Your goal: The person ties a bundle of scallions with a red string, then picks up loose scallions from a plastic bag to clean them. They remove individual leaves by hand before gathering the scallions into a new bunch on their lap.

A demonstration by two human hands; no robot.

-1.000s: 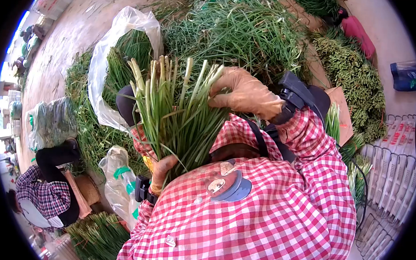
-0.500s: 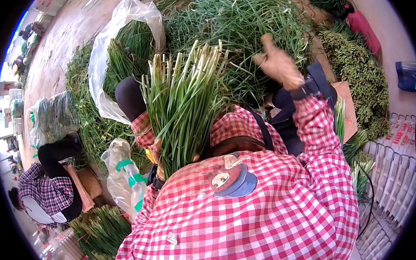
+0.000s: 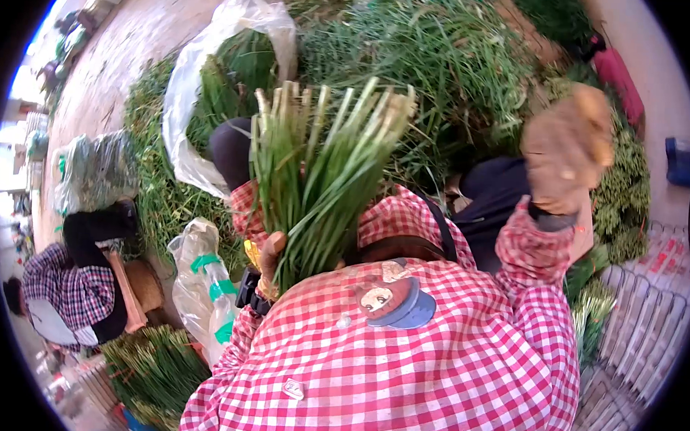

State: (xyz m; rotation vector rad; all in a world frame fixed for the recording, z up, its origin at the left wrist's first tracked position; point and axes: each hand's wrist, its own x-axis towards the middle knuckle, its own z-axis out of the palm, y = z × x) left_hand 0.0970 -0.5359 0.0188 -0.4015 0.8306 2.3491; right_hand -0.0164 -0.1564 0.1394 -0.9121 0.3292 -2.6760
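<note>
1. The right hand, in a brown glove, was resting on the tips of the bundle a second ago. It is now lifting out to the right, well apart from the stalks. It is blurring in the view, so I cannot tell whether it is clenched or released.
2. The left hand is still grasping the bundle of green stalks at its lower end, fingers wrapping around it. A black wrist device is sitting just below the hand.
3. The bundle is standing nearly upright in front of the person's chest, above the red checked shirt. It is leaning a little more to the right than before.
4. The stalks are showing dark green below and paling to cut whitish ends at the top, where they are fanning out unevenly.
5. A cartoon patch is showing on the shirt, along with a small white label; no writing on either is reading clearly.
6. Behind the bundle, a clear plastic bag is holding more greens, and a loose heap of greens is lying on the floor.
7. Just left of the left hand, a second plastic bag with green tape is lying.
8. On the far left, another person in a checked shirt is bending over.
9. On the right, white crates are carrying red markings too small to read.
</note>
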